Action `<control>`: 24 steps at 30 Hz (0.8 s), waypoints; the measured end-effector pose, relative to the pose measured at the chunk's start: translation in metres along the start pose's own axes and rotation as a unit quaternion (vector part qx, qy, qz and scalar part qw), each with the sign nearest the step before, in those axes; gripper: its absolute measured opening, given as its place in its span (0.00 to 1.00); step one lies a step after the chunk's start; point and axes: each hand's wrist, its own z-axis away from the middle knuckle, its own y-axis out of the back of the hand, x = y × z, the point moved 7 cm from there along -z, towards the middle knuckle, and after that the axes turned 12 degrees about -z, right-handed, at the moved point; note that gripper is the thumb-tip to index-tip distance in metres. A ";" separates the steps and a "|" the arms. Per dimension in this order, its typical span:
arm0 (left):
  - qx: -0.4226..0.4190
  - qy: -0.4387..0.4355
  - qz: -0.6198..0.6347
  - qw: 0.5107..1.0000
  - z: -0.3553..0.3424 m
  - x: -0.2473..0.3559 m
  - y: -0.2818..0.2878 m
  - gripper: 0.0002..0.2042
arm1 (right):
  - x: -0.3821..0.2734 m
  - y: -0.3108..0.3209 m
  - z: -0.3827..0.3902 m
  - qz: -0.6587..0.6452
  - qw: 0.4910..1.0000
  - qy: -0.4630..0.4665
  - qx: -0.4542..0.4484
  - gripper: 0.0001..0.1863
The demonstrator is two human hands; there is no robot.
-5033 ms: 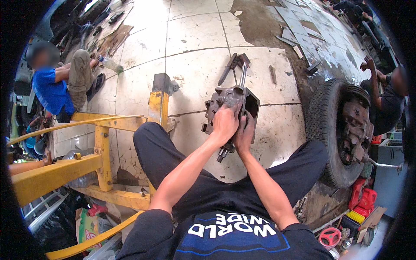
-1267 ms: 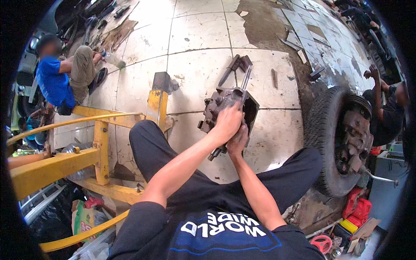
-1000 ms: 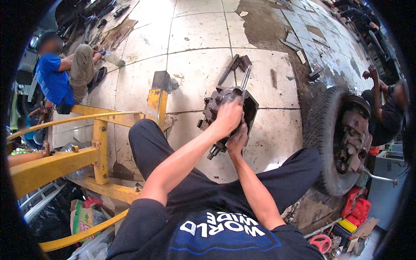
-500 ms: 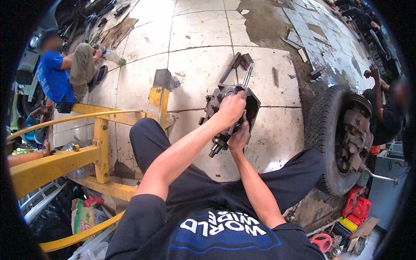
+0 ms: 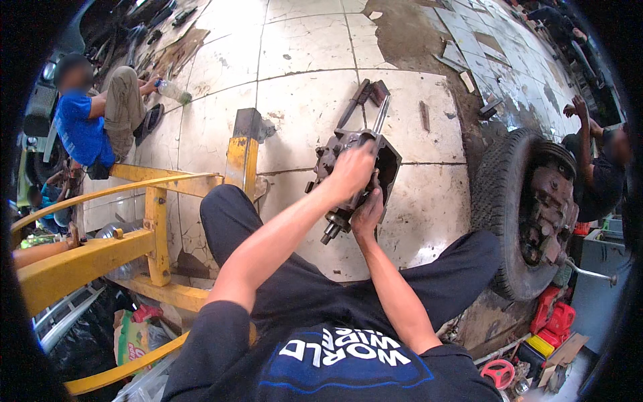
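I sit with a dark metal housing [image 5: 328,157] on the tiled floor between my legs; a bright shaft [image 5: 380,114] points away from me out of its top and a stepped shaft [image 5: 329,230] protrudes at its near end. My left hand [image 5: 351,167], blurred, is closed on top of the housing, on something dark that I cannot make out. My right hand [image 5: 367,211] grips the near right side of the housing, beside its dark hollow. Long dark metal pieces [image 5: 353,104] lie just beyond.
A yellow steel frame [image 5: 161,234] stands at left, where a person in blue [image 5: 84,127] sits holding a bottle. A tyred wheel [image 5: 489,208] with a greasy metal assembly is right, another person [image 5: 593,184] behind it. Red containers [image 5: 556,318] lie lower right.
My left hand has shifted up along the housing's top since five seconds ago and is now blurred. My right hand sits lower on the housing than then.
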 end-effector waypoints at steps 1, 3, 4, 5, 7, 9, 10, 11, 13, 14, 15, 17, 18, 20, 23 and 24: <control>-0.005 0.006 -0.051 0.999 -0.020 -0.002 0.000 0.18 | 0.007 0.001 0.001 -0.005 1.000 -0.005 0.002 0.31; 0.002 0.004 -0.004 1.000 0.004 0.017 0.006 0.13 | 0.010 0.010 -0.001 -0.008 1.000 0.009 0.022 0.30; 0.005 0.005 0.018 1.000 0.022 0.027 0.013 0.11 | 0.008 0.013 -0.002 -0.010 1.000 0.004 0.019 0.30; 0.040 -0.006 0.036 0.999 0.037 0.025 0.012 0.11 | 0.005 0.010 -0.003 -0.019 1.000 -0.001 0.010 0.30; 0.041 -0.001 0.023 0.999 0.021 0.015 0.014 0.12 | 0.009 0.006 0.000 0.001 0.999 -0.047 -0.007 0.29; 0.026 0.010 0.017 0.999 -0.016 0.002 0.011 0.13 | 0.009 0.005 0.002 0.015 0.999 -0.039 0.014 0.30; 0.026 0.013 0.010 1.000 -0.010 0.002 0.006 0.13 | 0.008 0.006 0.002 0.023 0.999 -0.035 0.025 0.30; 0.026 0.015 0.004 1.000 0.002 0.003 0.001 0.13 | 0.008 0.003 0.004 0.011 0.999 -0.043 0.003 0.30; 0.028 0.000 0.040 0.999 0.030 0.020 0.011 0.12 | -0.005 0.006 -0.006 0.017 1.000 0.014 0.011 0.30; 0.054 -0.004 0.046 0.997 0.035 0.024 0.005 0.13 | -0.011 0.005 -0.011 0.016 0.999 0.045 0.015 0.30; 0.022 0.009 0.031 0.999 0.027 0.013 0.000 0.13 | -0.010 -0.002 -0.009 -0.006 1.000 0.022 0.015 0.31; 0.006 0.021 0.017 1.000 0.006 0.001 -0.003 0.14 | -0.001 -0.003 -0.001 -0.035 0.999 -0.027 0.013 0.32; 0.022 0.016 0.014 1.000 -0.004 0.001 0.000 0.14 | 0.003 0.000 -0.001 -0.046 0.998 -0.050 0.015 0.33; 0.040 0.013 0.027 0.999 0.004 0.009 0.003 0.13 | -0.002 0.003 -0.001 -0.019 1.000 -0.015 -0.006 0.32; 0.067 0.006 0.058 0.996 0.027 0.020 0.009 0.11 | 0.028 0.009 -0.005 -0.018 1.000 0.005 -0.010 0.34; 0.046 0.016 0.048 0.998 0.016 0.011 0.004 0.12 | 0.033 0.005 0.001 -0.048 0.998 -0.027 -0.014 0.34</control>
